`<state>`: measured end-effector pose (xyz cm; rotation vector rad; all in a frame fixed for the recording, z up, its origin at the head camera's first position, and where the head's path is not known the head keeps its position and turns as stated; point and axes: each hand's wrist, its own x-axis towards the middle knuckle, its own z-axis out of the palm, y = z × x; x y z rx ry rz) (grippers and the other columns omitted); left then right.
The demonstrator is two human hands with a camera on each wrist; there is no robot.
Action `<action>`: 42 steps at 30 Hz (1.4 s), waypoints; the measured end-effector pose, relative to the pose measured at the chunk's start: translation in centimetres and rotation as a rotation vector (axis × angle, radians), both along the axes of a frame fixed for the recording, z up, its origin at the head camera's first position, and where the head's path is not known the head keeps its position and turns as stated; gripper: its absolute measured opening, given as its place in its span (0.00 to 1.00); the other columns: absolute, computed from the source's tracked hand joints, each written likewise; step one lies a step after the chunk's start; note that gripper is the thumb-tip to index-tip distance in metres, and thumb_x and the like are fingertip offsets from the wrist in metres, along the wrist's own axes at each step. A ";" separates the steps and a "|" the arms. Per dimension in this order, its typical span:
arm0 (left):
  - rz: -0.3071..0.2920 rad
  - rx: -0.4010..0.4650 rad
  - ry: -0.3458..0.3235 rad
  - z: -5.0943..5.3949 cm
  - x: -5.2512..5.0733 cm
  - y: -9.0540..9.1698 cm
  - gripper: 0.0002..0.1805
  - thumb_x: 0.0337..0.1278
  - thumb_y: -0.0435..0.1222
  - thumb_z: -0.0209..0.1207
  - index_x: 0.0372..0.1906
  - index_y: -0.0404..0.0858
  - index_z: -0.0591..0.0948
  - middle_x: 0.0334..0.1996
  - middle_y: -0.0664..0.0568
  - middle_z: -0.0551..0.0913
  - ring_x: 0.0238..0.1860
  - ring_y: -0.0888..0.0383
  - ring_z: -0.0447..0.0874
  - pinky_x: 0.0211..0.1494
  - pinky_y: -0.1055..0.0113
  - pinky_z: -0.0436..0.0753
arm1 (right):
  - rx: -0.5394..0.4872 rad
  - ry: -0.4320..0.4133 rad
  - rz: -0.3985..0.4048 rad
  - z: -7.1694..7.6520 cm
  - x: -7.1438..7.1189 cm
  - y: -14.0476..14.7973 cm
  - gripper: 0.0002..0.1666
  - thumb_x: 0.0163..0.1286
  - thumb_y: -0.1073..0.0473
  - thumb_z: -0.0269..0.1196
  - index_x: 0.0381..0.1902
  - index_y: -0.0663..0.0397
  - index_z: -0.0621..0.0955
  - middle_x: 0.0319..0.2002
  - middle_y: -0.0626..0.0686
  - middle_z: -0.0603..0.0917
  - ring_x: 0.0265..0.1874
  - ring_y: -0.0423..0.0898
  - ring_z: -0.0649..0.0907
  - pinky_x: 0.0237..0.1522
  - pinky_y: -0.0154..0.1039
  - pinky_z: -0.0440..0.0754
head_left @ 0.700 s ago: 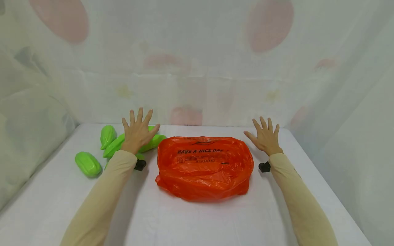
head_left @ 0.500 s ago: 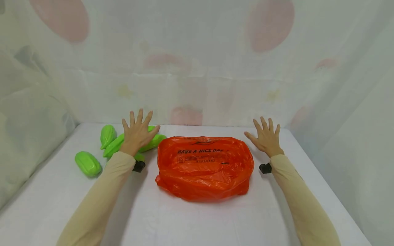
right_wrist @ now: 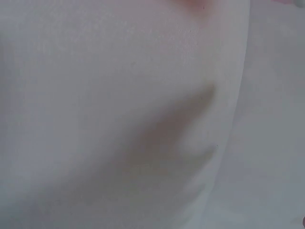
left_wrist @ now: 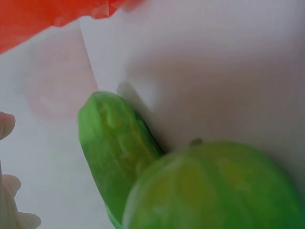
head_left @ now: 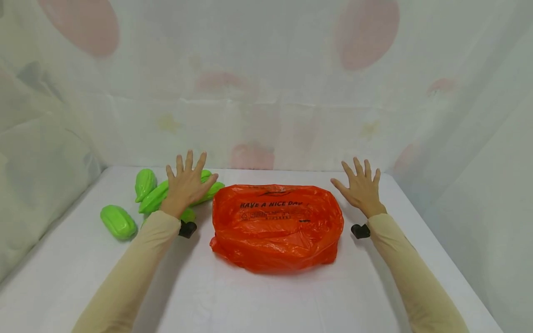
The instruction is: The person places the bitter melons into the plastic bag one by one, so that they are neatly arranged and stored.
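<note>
At the middle of a white-covered table point(head_left: 266, 303) sits a crinkled, bright red-orange plastic bag point(head_left: 276, 231), its wide mouth facing up and the black words "HAVE A NICE DAY" showing on its far inner wall. To its left, the person's left hand point(head_left: 186, 187) is spread wide, fingers straight and thumb out to the side, with nothing in its grip; it overlaps a cluster of glossy, lime-green, ridged fruit-shaped objects point(head_left: 153, 199), and whether it touches any of them cannot be told. One such object, a plump lime-green oblong point(head_left: 118, 222), lies apart from that cluster, nearer the person. To the bag's right, the right hand point(head_left: 361, 189) is likewise fanned out flat and holds nothing; the right wrist view shows a blurred finger-shaped shadow point(right_wrist: 162, 129) on white cloth. Both arms wear long cream sleeves point(head_left: 129, 273), with a small black device point(head_left: 188, 229) beneath each wrist. Behind the table hangs a pale curtain point(head_left: 266, 64) printed with faded pink patches.
</note>
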<state>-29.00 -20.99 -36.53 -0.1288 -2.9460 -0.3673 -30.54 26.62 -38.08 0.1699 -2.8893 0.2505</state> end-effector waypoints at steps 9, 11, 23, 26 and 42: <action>-0.012 0.007 0.015 0.0 0.7 0.3 0.42 0.70 0.61 0.41 0.80 0.47 0.47 0.79 0.35 0.41 0.78 0.29 0.35 0.71 0.25 0.36 | -0.049 0.022 -0.002 0.1 1.1 -0.3 0.48 0.69 0.32 0.51 0.78 0.51 0.58 0.79 0.65 0.48 0.76 0.70 0.44 0.70 0.75 0.35; -0.015 0.017 0.015 0.0 1.0 0.4 0.41 0.70 0.61 0.41 0.80 0.47 0.49 0.79 0.35 0.42 0.77 0.29 0.37 0.71 0.25 0.36 | -0.069 0.023 0.002 0.2 1.4 -0.5 0.48 0.69 0.32 0.52 0.78 0.51 0.57 0.79 0.65 0.48 0.76 0.70 0.44 0.70 0.75 0.35; -0.035 0.061 0.047 -0.4 2.6 0.4 0.40 0.70 0.61 0.41 0.79 0.47 0.54 0.79 0.35 0.47 0.77 0.29 0.41 0.73 0.27 0.41 | -0.151 0.035 0.040 0.2 2.8 -0.9 0.46 0.70 0.35 0.53 0.77 0.53 0.58 0.78 0.66 0.49 0.76 0.70 0.45 0.70 0.76 0.38; -0.038 0.067 0.044 -0.5 2.9 0.5 0.40 0.70 0.62 0.40 0.79 0.47 0.53 0.79 0.35 0.47 0.77 0.29 0.41 0.73 0.27 0.42 | -0.160 0.035 0.054 0.2 3.2 -0.9 0.46 0.70 0.36 0.54 0.77 0.53 0.58 0.78 0.66 0.49 0.76 0.71 0.45 0.70 0.76 0.38; -0.054 0.129 0.085 -0.6 5.1 1.1 0.37 0.71 0.60 0.42 0.77 0.47 0.58 0.77 0.35 0.54 0.75 0.30 0.50 0.72 0.29 0.49 | -0.298 0.042 0.140 -0.1 4.9 -0.9 0.42 0.71 0.44 0.58 0.75 0.57 0.62 0.77 0.67 0.51 0.75 0.72 0.48 0.70 0.75 0.44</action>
